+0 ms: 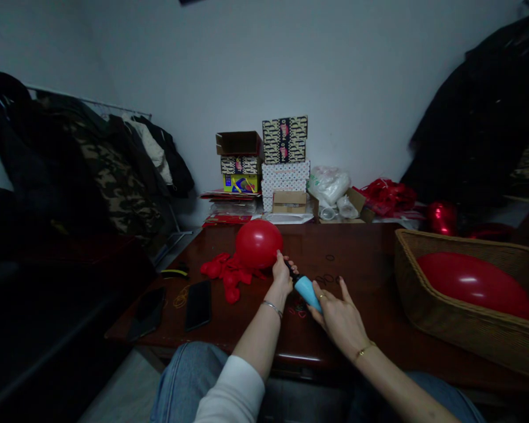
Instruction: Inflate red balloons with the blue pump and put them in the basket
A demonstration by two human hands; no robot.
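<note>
A round, inflated red balloon sits above the table, its neck toward me. My left hand is closed around that neck and the dark nozzle end of a hand balloon pump. The light-blue body of the pump slants down to the right. My right hand grips its near end with thumb and fingers, while some other fingers stretch out. Just left of the inflated balloon lies a heap of limp red balloons. The exact hold on the balloon's mouth is hidden by my left fingers.
A wicker basket on the right holds a large red balloon. Two dark phone-like slabs, yellow rubber bands and dark loops lie on the brown table. Stacked boxes stand at the back wall.
</note>
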